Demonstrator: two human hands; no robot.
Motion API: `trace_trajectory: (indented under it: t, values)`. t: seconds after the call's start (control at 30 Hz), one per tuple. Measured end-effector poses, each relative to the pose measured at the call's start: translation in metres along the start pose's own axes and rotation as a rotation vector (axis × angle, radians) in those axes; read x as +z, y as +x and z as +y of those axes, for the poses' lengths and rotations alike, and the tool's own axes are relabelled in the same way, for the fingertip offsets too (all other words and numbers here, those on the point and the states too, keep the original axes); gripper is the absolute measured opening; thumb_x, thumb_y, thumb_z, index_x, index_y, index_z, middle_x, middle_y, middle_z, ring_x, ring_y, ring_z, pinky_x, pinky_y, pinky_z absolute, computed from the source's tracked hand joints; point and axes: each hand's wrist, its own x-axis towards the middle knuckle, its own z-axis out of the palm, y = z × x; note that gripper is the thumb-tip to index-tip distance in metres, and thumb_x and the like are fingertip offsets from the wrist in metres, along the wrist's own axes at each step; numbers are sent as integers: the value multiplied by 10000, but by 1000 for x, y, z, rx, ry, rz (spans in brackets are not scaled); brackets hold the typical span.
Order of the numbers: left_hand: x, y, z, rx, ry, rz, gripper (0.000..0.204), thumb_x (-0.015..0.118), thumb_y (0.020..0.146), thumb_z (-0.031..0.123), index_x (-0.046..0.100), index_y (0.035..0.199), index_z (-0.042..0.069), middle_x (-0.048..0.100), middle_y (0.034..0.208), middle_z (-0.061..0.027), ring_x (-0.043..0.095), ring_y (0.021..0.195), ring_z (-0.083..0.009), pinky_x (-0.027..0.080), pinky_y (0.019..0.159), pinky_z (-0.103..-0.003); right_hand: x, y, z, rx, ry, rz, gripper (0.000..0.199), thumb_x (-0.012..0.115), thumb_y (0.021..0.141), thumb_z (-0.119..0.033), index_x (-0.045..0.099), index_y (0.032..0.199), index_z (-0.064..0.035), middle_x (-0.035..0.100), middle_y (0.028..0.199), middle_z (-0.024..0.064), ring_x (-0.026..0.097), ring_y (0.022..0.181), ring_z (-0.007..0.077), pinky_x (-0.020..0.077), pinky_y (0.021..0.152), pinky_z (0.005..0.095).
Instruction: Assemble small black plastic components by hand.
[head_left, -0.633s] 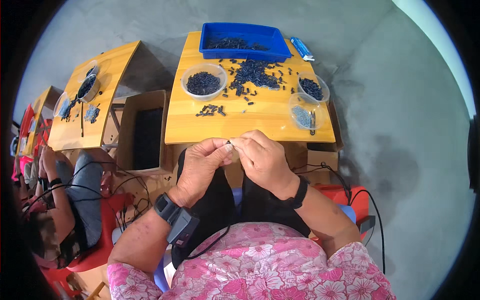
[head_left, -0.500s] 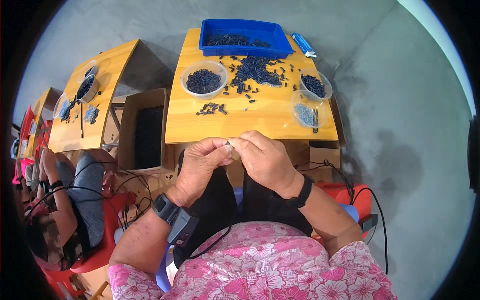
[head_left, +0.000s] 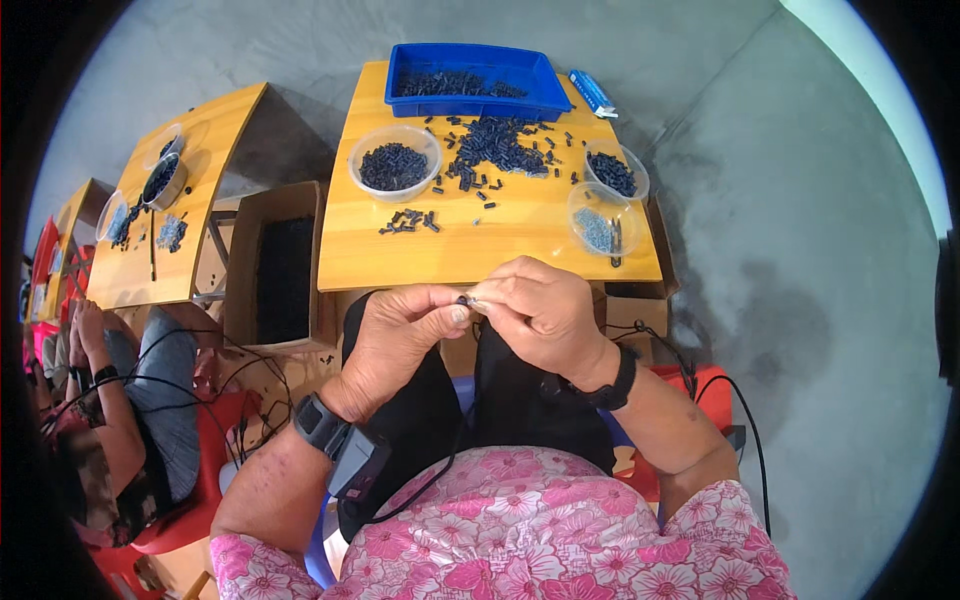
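Note:
My left hand [head_left: 405, 325] pinches a small black plastic part [head_left: 462, 300] between thumb and fingertips, just in front of the table's near edge. Fingertip to fingertip with it, my right hand [head_left: 548, 315] is closed in a pinch at the part's right end. Something tiny and light shows there, too small to name. On the wooden table [head_left: 480, 255] beyond lie a small group of black parts [head_left: 408, 221] and a larger loose pile [head_left: 500, 145]. A clear round tub [head_left: 434, 160] full of similar parts stands at the left.
A blue tray [head_left: 555, 100] with black parts sits at the far edge, a small blue-white box [head_left: 592, 93] beside it. At the right stand tubs of black parts [head_left: 611, 174] and small silvery pieces [head_left: 594, 230]. Left are a cardboard box [head_left: 238, 290], cables and a seated person [head_left: 120, 430].
The view has shifted slightly, moving the table a little left in the picture. My fingertips have parted a bit, so the black part between them shows more. Both hands keep their pinch.

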Motion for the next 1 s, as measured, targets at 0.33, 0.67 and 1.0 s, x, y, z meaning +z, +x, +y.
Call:
trace_trajectory:
  t: [0.33, 0.67, 1.0]
  values:
    - [9, -2, 3, 66, 197, 7, 147, 683, 882, 74, 702, 1004, -3, 695, 871, -10, 592, 786, -55, 487, 734, -211, 1, -10, 1, 197, 217, 74, 130, 700, 740, 58, 699, 843, -21, 658, 741, 87, 627, 642, 178, 480, 576, 269]
    - [9, -6, 4, 141, 420, 29, 134, 708, 855, 56, 712, 978, 4, 694, 900, -18, 591, 808, -57, 493, 728, -212, -1, -15, 0, 306, 229, -22, 128, 678, 774, 61, 693, 881, -8, 673, 791, 88, 624, 684, 150, 479, 607, 251]
    - [14, -6, 2, 271, 458, 91, 105, 719, 818, 32, 717, 919, 3, 679, 772, -66, 603, 681, -107, 473, 620, -250, 4, -20, -2, 298, 206, 5, 123, 667, 766, 69, 687, 862, -7, 669, 789, 103, 640, 695, 175, 490, 620, 256]
